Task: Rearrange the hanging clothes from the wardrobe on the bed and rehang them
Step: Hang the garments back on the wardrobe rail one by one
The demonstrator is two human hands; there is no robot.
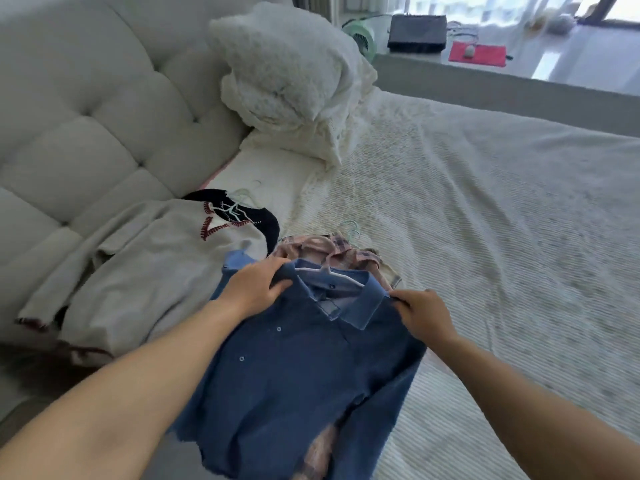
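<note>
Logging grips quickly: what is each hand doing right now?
Left hand: grips the blue shirt at its left shoulder.
Right hand: pinches the shirt's collar edge.

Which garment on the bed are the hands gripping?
The blue denim shirt, gripped at both shoulders, lying over the pink plaid shirt; the grey sweater lies untouched.

three shirts [294, 368], three hangers [343, 273], two pillows [287, 74]
</note>
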